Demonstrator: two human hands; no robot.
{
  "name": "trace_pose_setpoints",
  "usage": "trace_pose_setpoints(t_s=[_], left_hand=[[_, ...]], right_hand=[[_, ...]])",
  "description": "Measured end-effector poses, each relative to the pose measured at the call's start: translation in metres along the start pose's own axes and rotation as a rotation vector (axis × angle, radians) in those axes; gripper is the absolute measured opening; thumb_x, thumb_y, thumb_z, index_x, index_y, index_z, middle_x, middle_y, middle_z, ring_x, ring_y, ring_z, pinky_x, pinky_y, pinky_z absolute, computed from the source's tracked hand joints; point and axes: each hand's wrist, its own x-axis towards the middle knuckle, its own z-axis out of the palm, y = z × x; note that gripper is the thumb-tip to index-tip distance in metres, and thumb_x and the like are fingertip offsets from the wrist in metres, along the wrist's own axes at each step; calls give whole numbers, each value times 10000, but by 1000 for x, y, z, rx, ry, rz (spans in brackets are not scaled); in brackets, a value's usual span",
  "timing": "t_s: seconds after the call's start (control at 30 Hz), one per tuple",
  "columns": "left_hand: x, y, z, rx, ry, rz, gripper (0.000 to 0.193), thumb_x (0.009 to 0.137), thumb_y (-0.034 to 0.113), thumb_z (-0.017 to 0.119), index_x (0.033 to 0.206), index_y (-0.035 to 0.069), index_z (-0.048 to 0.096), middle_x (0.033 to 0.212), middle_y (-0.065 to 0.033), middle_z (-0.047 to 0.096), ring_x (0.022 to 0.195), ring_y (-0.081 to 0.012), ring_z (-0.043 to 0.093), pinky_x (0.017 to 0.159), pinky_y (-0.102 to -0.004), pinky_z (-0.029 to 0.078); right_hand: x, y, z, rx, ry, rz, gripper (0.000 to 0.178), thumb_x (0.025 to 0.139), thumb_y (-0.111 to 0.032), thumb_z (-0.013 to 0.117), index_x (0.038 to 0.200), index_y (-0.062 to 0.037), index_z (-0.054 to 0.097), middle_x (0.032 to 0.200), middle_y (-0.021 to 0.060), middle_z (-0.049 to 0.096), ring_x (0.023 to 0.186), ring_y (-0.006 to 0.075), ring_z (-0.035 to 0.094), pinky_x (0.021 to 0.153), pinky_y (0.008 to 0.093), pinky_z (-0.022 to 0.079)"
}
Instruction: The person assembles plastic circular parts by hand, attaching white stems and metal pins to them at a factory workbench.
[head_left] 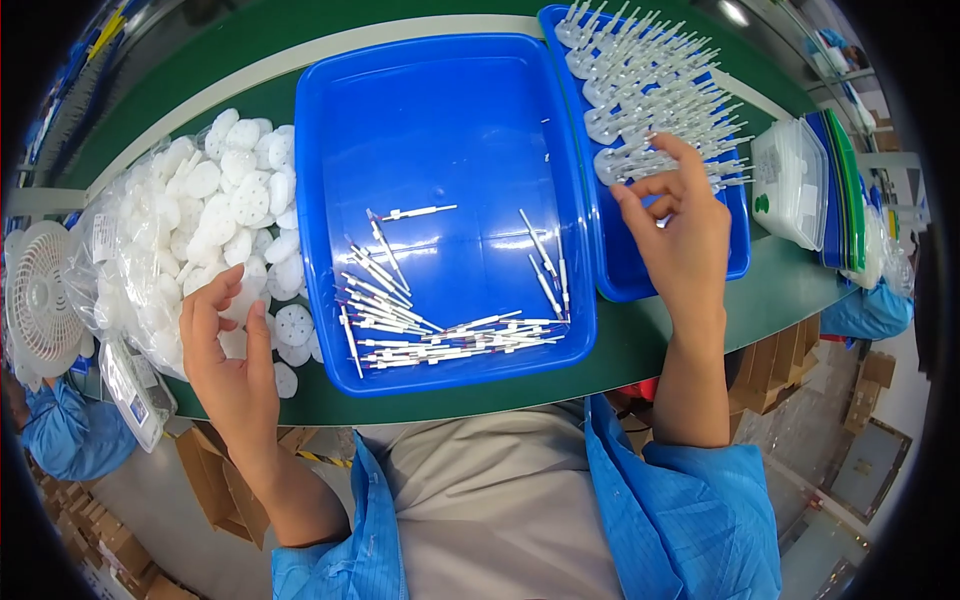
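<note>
My left hand (228, 360) hovers at the near edge of a heap of white perforated plastic discs (250, 198), thumb and fingers apart with nothing visible between them. Over the near part of the right blue tray (625, 287) is my right hand (680, 225), its thumb and forefinger spread beside rows of clear discs with thin upright stems (605, 165). Between my hands a larger blue tray (430, 110) holds many slim white sticks (440, 345), mostly gathered along its near side, with a few at the right wall.
A clear plastic bag (120, 250) lies around the discs. Far left stands a white fan (45, 285), with a clear flat case (137, 395) near the table edge. A white lidded box (790, 180) is beyond the right tray. Cardboard boxes (215, 490) sit below the green table (440, 408).
</note>
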Motion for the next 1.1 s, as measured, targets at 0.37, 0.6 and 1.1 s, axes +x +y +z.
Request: trace_pose_setpoints(t_s=[0.37, 0.6, 1.1], left_hand=[[1, 3, 4, -166, 55, -13, 409, 984, -60, 789, 1381, 29, 757, 1353, -122, 763, 1187, -243, 740, 973, -366, 593], [-9, 13, 13, -416, 151, -32, 302, 1053, -93, 743, 1353, -57, 729, 1306, -154, 790, 1180, -210, 760, 1006, -327, 606], [-30, 68, 36, -1020, -133, -176, 341, 1037, -125, 760, 1366, -92, 678, 1261, -179, 786, 1139, -208, 804, 976, -305, 655]], right_hand=[[-37, -67, 18, -63, -380, -531, 323, 828, -168, 940, 1086, -69, 774, 1009, 92, 679, 998, 302, 636, 863, 429, 530], [-53, -80, 39, -45, -471, -552, 209, 873, -70, 862, 1011, -46, 706, 1046, 105, 652, 1030, 322, 630, 883, 439, 521], [-60, -110, 58, 495, -408, -348, 182, 970, 3, 783, 1138, -16, 716, 975, 150, 712, 794, 368, 723, 682, 470, 576]])
